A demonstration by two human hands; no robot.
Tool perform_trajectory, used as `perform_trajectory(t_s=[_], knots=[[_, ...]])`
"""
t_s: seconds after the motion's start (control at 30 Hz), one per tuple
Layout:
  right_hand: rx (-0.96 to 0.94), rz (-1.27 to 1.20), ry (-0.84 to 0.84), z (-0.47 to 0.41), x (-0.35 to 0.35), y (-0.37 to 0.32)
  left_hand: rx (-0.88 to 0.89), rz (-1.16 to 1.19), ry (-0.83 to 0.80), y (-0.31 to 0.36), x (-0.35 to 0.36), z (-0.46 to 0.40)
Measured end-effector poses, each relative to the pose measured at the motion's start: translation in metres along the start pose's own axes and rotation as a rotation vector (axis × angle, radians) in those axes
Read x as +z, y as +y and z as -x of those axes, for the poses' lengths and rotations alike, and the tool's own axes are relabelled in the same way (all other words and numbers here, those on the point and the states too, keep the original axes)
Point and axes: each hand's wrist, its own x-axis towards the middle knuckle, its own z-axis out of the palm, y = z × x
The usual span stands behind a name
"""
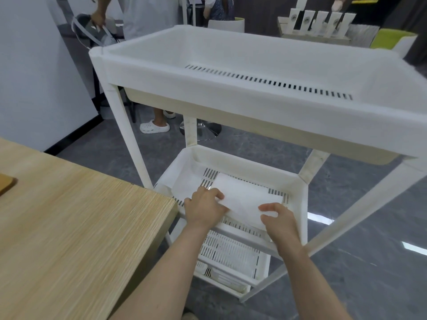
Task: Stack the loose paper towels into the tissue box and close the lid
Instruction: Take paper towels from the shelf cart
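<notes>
While both arms reach down into the cart, the scene reads as follows.

Middle shelf: the slotted tray (298,181) of a white three-tier cart (129,144) holds a stack of white paper towels (245,199), lying flat toward the near right part, with a loose white sheet (182,181) spread over the tray's left side.
Left hand: the left hand (203,210) grips the stack's left edge, fingers curled over the top of it.
Right hand: the right hand (279,221) holds the stack's near right corner, thumb on top and fingers bent around the edge.
Top shelf: a deep white top tray (161,72) with a row of slots along its floor; nothing shows inside it.
Bottom shelf: a slotted bottom tray (231,257) with something flat and white in it, too hidden to name.
Tissue box: I cannot pick one out with certainty.
Surface: a light wooden table (69,227) stands just left of the cart, touching or nearly touching its leg.
Room: grey stone-patterned floor (369,262); beyond the cart another person's foot in a white clog (153,127), and a chrome stool base (208,131) beside it.
</notes>
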Motion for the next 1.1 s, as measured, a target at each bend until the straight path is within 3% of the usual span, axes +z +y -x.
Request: perform_trajectory(t_s=[0.27, 0.4, 0.6, 0.77, 0.97, 1.1], knots=[[0.068, -0.033, -0.018, 0.002, 0.005, -0.005, 0.013, -0.024, -0.081, 0.002, -0.004, 0.004], [0.069, -0.057, 0.012, 0.0, 0.007, -0.005, -0.011, 0.289, -0.175, 0.008, -0.008, 0.001], [0.06, -0.037, 0.005, -0.003, 0.009, -0.004, -0.045, 0.664, -0.063, 0.014, -0.007, -0.001], [0.042, 0.066, -0.007, -0.004, 0.011, -0.001, -0.122, 0.619, -0.024, 0.014, -0.005, -0.004], [0.019, 0.107, -0.001, -0.003, 0.012, 0.0, -0.2, 0.713, -0.139, 0.021, -0.007, -0.005], [0.02, 0.098, -0.01, 0.0, 0.012, -0.001, -0.149, 0.676, -0.147, 0.021, -0.004, -0.004]])
